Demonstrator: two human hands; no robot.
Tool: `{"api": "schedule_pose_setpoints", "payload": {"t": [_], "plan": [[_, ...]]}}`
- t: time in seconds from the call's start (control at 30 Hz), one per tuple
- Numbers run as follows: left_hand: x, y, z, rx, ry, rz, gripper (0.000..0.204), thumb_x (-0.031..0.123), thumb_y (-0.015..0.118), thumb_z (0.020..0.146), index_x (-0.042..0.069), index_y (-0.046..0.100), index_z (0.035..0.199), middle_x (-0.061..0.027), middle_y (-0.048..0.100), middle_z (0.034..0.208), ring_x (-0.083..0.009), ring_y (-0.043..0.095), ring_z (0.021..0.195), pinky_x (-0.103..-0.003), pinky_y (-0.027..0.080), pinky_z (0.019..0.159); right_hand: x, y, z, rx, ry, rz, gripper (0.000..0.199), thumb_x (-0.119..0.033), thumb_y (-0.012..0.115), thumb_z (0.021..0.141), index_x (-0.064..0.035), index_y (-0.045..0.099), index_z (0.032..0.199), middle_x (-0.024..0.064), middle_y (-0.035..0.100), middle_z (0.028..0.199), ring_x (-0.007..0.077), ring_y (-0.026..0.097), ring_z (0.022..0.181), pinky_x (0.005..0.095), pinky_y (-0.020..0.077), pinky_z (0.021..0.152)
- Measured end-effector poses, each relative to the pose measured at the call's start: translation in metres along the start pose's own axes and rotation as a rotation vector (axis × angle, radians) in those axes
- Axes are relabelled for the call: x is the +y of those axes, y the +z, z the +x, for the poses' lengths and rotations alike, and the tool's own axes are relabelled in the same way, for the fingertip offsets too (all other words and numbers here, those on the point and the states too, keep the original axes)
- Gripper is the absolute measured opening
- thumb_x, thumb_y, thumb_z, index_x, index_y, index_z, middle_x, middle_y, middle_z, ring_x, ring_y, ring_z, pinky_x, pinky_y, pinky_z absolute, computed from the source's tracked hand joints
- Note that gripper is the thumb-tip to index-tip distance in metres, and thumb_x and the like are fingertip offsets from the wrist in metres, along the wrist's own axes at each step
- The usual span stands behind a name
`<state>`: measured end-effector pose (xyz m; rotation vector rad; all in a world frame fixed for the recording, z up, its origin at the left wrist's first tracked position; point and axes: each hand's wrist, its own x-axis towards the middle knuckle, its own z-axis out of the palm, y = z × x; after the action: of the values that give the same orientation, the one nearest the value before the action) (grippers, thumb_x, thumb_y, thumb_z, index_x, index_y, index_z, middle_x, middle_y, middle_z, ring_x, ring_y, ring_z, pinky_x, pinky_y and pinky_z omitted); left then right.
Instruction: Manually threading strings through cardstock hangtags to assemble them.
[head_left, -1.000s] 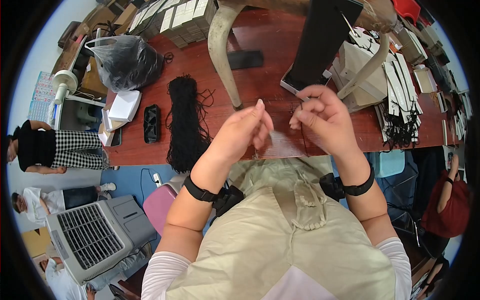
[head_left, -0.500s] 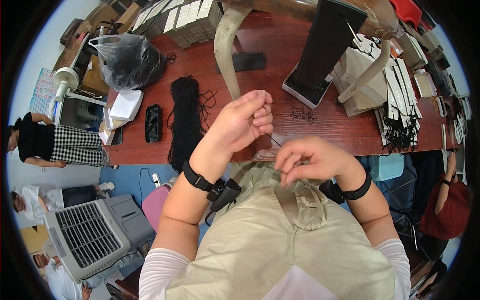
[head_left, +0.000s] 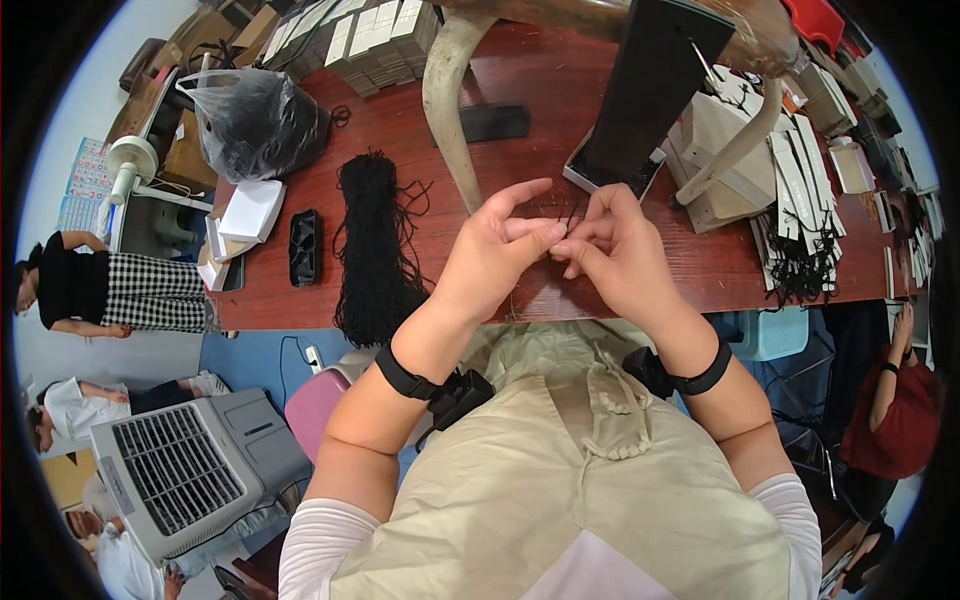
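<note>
My left hand [head_left: 497,243] and my right hand [head_left: 622,252] meet fingertip to fingertip just above the table's front part. Between the pinching fingers runs a thin black cord [head_left: 571,213]; only a short bit of it shows. The left index finger is stretched out above the pinch. To the left of my hands lies a thick bundle of black cords [head_left: 372,245], its lower end hanging over the table edge. Beyond the right hand stands a small white box [head_left: 652,183] holding black pieces, with a tall black panel [head_left: 650,90] rising from it.
On the red-brown table [head_left: 545,75] are a black compartment tray [head_left: 305,247], a white box [head_left: 252,211] and a filled plastic bag [head_left: 258,125]. A curved pale leg [head_left: 452,115] stands ahead. White tags with black cords [head_left: 795,200] pile up at right. Several people are around.
My right hand has come up and inward from near my lap to meet the left hand. The left index finger has stretched out. The cord, earlier trailing between the hands, is now mostly hidden.
</note>
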<state>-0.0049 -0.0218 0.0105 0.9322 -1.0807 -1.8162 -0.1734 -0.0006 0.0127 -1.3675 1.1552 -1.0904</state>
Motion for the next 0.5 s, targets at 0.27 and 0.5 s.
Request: {"api": "schedule_pose_setpoints", "payload": {"t": [0.27,0.5], "plan": [[0.006,0.002,-0.005,0.076,0.019,0.014,0.044,0.001,0.066,0.084,-0.004,0.044,0.122,-0.0127,0.069,0.092,-0.0124,0.064,0.087,-0.023,0.051,0.075,-0.009,0.002,-0.005,0.124,-0.120,-0.230,0.034,-0.010,0.069,0.082,-0.0003,0.049,0.108,0.0096,0.065,0.078,0.0161,0.064,0.072,0.0284,0.0500,0.066],[0.002,0.000,-0.007,-0.080,0.128,-0.112,0.031,-0.002,0.064,0.085,-0.001,0.045,0.110,-0.0130,0.068,0.092,-0.0175,0.065,0.087,-0.028,0.051,0.078,-0.008,-0.014,0.000,-0.135,0.094,0.407,0.022,-0.007,0.063,0.087,0.0066,0.065,0.104,0.0081,0.067,0.091,0.0123,0.061,0.081,0.0251,0.0490,0.075]]}}
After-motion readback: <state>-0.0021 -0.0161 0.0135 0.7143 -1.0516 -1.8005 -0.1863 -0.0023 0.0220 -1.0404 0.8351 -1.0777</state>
